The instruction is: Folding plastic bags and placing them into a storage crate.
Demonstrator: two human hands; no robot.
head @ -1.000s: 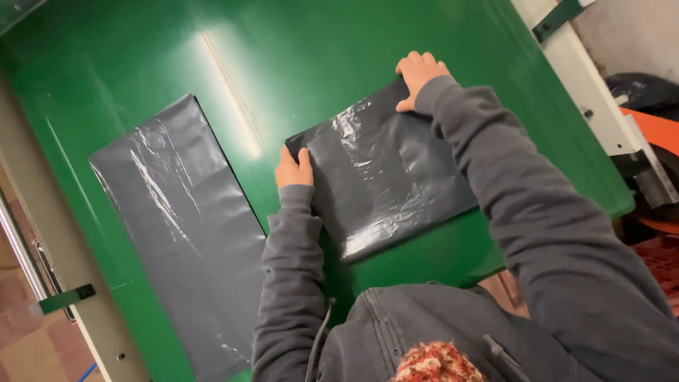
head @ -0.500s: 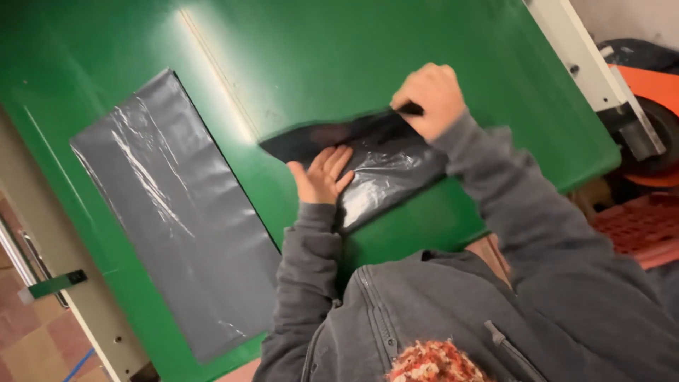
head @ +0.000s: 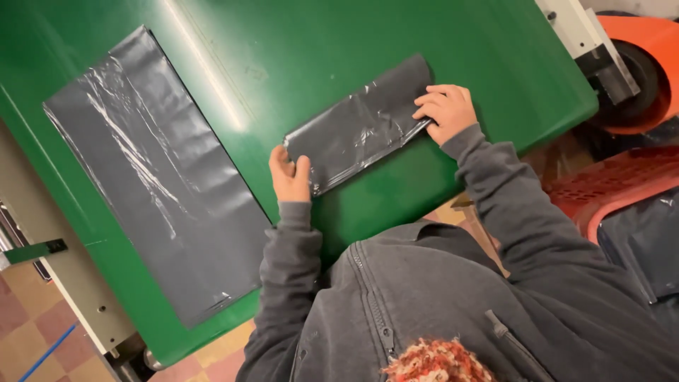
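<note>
On the green table, both hands press a folded grey bag.

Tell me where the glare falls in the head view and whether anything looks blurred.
Head view: a bright streak of glare runs across the green table; white sheen on the flat grey bag and on the folded bag under the left hand and right hand. Hands and bags look sharp; the whole picture is tilted.
</note>
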